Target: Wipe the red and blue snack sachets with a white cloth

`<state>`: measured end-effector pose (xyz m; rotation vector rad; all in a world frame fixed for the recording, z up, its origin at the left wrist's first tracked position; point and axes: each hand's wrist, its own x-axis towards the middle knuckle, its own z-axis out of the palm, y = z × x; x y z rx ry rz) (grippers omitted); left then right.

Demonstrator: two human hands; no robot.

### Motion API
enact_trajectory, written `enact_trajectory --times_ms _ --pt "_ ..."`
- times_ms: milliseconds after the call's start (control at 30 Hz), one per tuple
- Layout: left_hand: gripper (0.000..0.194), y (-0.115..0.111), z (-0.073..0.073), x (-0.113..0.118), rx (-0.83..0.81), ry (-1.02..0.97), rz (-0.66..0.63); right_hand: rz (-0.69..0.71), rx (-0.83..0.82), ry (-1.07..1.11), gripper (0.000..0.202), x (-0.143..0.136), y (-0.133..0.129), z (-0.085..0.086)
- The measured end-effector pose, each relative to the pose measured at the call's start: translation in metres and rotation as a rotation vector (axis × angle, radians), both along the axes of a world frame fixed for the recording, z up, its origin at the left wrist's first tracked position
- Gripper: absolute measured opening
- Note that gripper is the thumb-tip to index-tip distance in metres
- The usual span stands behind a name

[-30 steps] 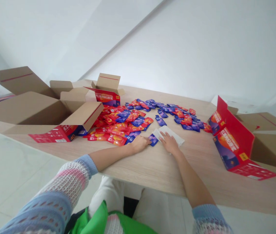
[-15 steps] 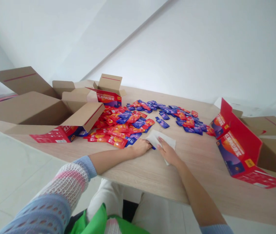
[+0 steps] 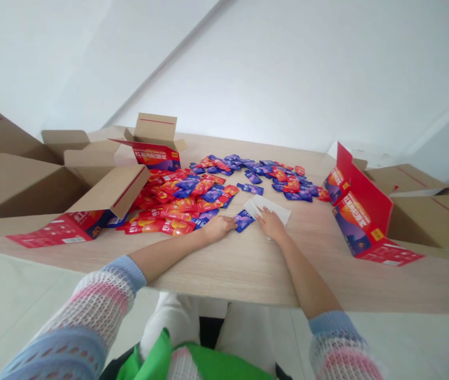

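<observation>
Centrally, left hand (image 3: 218, 228) pinched a blue sachet (image 3: 243, 220) for wiping; right hand (image 3: 271, 224), flat and open, pinned the white tissue (image 3: 271, 209) beside it.

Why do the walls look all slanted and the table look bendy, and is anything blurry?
Head view: the wide lens tilts the wall lines and bows the table edge; soft, even daylight, no glare; the knitted sleeve at the bottom is slightly soft, while the packets and both hands stay fairly sharp.

Open cardboard boxes (image 3: 22, 184) at left, a red printed carton (image 3: 361, 219) (flaps open) at right, wooden table (image 3: 248, 269).
</observation>
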<state>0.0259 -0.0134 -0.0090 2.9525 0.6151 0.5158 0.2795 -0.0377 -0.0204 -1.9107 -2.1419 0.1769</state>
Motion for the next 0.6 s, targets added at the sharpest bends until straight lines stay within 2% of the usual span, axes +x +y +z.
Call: enact_trajectory --times_ms 233,333,433,533,600 --pt "0.028 -0.006 0.003 0.003 -0.016 0.032 0.032 -0.256 0.040 0.015 0.052 0.005 -0.018 0.013" --pt "0.028 -0.004 0.003 0.002 -0.015 0.021 0.008 -0.263 0.075 0.079 0.054 -0.005 -0.030 0.024" --pt "0.027 -0.003 0.003 0.000 -0.007 0.008 0.006 -0.098 0.132 0.166 0.054 -0.026 -0.040 0.029" --pt "0.027 -0.003 0.003 -0.002 0.000 0.044 0.064 0.199 0.103 0.176 0.052 -0.047 -0.046 0.024" --pt "0.028 -0.003 0.003 -0.003 0.019 0.073 0.104 0.340 0.053 0.121 0.053 -0.054 -0.045 0.018"
